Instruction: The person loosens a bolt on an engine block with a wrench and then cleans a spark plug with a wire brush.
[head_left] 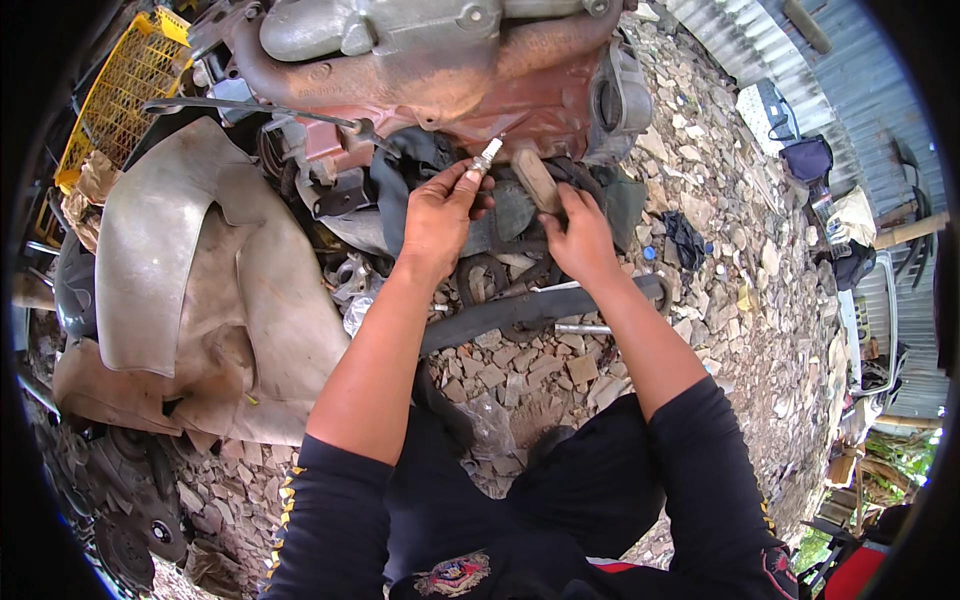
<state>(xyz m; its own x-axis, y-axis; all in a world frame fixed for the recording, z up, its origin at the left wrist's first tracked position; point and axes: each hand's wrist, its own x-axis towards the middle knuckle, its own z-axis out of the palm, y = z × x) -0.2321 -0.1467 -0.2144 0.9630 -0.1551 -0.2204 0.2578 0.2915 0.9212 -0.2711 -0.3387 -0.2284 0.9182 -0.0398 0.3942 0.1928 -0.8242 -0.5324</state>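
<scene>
A spark plug (487,157) with a white ceramic end is pinched between the thumb and fingers of my left hand (437,222). Beside it, my right hand (582,238) grips a flat wooden piece (537,180), worn and shaped like a handle; its underside is hidden, so its exact kind does not show. The two held things are close together but apart. Both hands are just in front of a reddish-brown engine block (550,95) with a rusty manifold (430,80) along its top. Dark cloth (410,165) lies under and around my left hand.
A long wrench-like metal tool (260,107) lies left of the engine. Bent grey-beige matting (165,260) and a yellow crate (125,90) are at the left. A black hose-like strip (520,315) crosses the rubble ground (720,230). Corrugated metal sheets (870,70) stand at the right.
</scene>
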